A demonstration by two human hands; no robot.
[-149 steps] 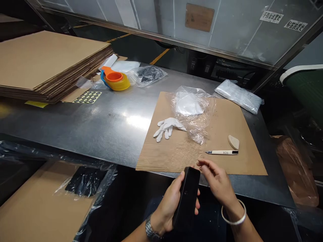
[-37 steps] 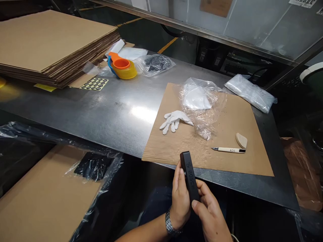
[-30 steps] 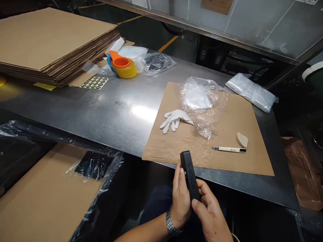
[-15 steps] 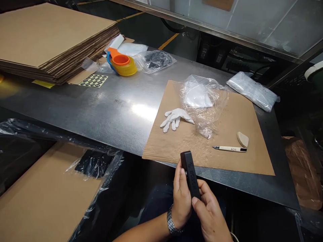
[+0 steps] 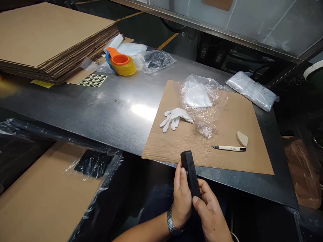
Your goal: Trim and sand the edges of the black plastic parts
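Observation:
A long black plastic part (image 5: 191,173) with raised BOSCH lettering is held just off the table's front edge, its far end tilted up. My left hand (image 5: 182,195) is closed along its left side, with the thumb against it. On the other side, my right hand (image 5: 210,210) grips the lower end, thumb on the lettered face. Beyond it, a cardboard sheet (image 5: 161,148) bears a white glove (image 5: 175,118), a crumpled clear bag (image 5: 202,95), a craft knife (image 5: 229,148) marked A26 and a beige wedge-shaped piece (image 5: 242,138).
Stacked cardboard sheets (image 5: 55,33) rise at the left of the metal table (image 5: 113,114). Near them are an orange tape dispenser (image 5: 120,63), a sticker sheet (image 5: 92,80) and a bagged black part (image 5: 155,60). A wrapped white pack (image 5: 252,90) lies far right; a cardboard-lined box (image 5: 50,191) stands lower left.
Almost nothing differs. Both hands keep their hold on the black part, which has turned very slightly; the whole view has shifted a little.

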